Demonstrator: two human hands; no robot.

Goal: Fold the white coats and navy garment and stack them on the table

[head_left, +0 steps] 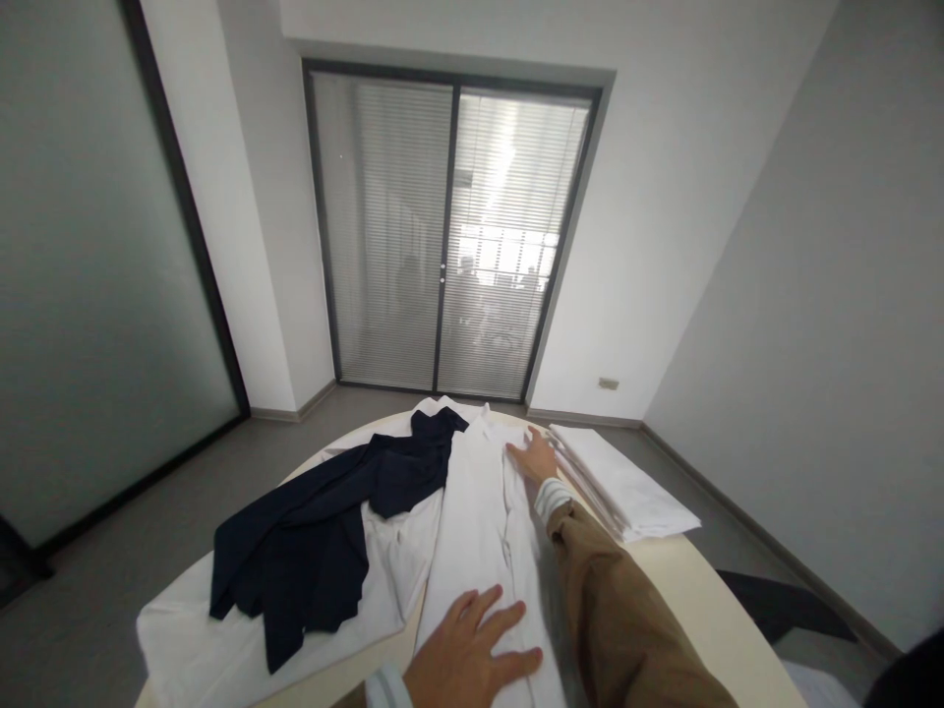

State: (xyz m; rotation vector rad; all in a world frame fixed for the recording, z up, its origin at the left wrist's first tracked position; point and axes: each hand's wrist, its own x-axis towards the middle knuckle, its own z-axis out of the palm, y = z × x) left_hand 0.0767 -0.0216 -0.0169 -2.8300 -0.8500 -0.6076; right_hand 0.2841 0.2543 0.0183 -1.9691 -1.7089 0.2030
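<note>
A white garment [472,511], apparently a shirt, lies lengthwise down the middle of the table, with a long crease on its right side. At its near end, my left hand [472,651] rests flat with the fingers spread. Farther off, my right hand [535,458] touches the garment's upper right edge, thumb and fingers apart. Left of it a crumpled navy blue garment [317,511] lies over another white cloth [199,639]. To the right of my right hand is a folded stack of white fabric [626,482].
The light, round-edged table [708,600] carries all the cloth. Beyond it are a glass door with blinds [442,236] and white walls. On the floor at the lower right lies a dark flat item [782,602], with something white beside it.
</note>
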